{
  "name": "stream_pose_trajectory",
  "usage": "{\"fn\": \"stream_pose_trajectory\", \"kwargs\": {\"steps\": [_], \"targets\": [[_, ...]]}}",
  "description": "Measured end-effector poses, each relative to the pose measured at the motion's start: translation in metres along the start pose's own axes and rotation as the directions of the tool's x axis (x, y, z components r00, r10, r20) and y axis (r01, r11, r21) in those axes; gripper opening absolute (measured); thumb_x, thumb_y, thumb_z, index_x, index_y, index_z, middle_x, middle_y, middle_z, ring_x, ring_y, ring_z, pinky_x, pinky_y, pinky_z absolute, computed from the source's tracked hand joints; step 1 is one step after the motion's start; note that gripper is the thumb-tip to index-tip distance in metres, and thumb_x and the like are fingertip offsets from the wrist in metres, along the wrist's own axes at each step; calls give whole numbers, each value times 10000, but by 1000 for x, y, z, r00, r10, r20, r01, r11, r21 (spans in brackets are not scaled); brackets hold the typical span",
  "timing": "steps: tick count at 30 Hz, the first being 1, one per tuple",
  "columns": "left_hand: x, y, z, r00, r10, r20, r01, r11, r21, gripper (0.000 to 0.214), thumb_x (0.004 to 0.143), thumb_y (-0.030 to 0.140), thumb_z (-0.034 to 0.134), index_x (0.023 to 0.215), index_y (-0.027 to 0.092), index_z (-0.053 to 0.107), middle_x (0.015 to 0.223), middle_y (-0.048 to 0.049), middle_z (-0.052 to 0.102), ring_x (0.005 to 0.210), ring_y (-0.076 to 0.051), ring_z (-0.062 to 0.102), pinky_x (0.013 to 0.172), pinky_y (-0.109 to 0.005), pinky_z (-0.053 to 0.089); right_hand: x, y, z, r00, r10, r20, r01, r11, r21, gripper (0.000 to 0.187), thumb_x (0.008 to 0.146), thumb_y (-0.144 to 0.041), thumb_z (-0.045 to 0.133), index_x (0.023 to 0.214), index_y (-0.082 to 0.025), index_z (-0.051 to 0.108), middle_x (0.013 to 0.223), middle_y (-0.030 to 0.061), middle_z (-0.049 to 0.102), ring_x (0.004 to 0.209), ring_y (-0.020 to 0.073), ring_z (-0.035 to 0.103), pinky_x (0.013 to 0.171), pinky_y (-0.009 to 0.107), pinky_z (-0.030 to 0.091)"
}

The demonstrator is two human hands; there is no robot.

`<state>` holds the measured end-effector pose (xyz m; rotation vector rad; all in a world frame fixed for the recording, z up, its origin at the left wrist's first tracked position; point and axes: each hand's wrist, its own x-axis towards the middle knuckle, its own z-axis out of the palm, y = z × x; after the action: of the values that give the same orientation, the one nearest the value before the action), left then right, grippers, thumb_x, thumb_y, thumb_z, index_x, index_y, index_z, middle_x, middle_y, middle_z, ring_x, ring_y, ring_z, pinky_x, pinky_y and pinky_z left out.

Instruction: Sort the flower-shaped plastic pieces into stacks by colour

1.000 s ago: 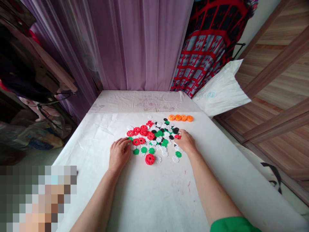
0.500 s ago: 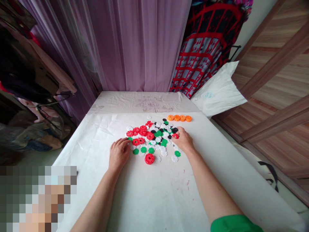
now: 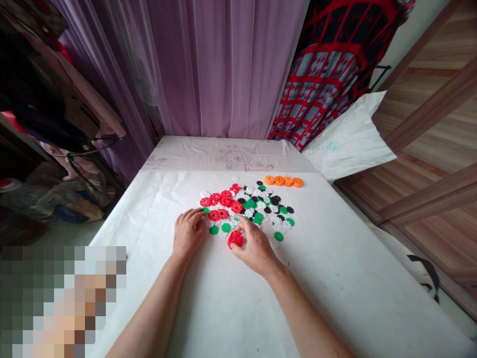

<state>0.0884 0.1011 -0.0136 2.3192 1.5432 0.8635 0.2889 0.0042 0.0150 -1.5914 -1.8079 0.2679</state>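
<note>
My right hand [image 3: 258, 250] is at a small stack of red notched plastic discs [image 3: 235, 238], thumb on the near side and fingers behind. A red disc is in its pinch at the top of the stack, partly hidden by the fingers. My left hand [image 3: 189, 231] lies on the table at the left edge of a loose pile, its fingers stretched toward a green disc [image 3: 205, 211]. It holds nothing that I can see. Red discs [image 3: 225, 201] lie together on the left of the pile. Green, white and black discs [image 3: 275, 200] are mixed on the right.
Orange discs [image 3: 279, 181] stand in a row of short stacks behind the pile. A white cloth covers the table [image 3: 231, 308]. Beyond it hang a purple curtain [image 3: 223, 69] and red patterned fabric [image 3: 313, 74]. A white bag [image 3: 350, 139] sticks up at the right edge.
My right hand has moved left and nearer, from the right side of the pile to the red stack, carrying a red disc. My left hand stays at the pile's edge. The view has shifted slightly.
</note>
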Motion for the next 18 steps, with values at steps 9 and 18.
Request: {"fn": "stream_pose_trajectory", "kwargs": {"steps": [9,18], "targets": [[0,3,-1,1000,-18,9,18,1000,15,292,885,234,496,1074,254,718,1242,-52,704,1202,-270,597,1058,-485,423,0,-1,2,997,-11,75,16,997,-72,668,708,-128,615,1356,-171,457,987,46,687,937,223,635,884,372,519],[-1,0,2,1000,-2,-11,2,1000,11,297,887,238,498,1081,270,720,1245,-49,702,1203,-259,595,1063,-480,423,0,-5,-4,986,28,167,-12,995,-97,678,732,-173,654,1384,-190,470,1103,81,687,1030,244,608,944,396,483]]}}
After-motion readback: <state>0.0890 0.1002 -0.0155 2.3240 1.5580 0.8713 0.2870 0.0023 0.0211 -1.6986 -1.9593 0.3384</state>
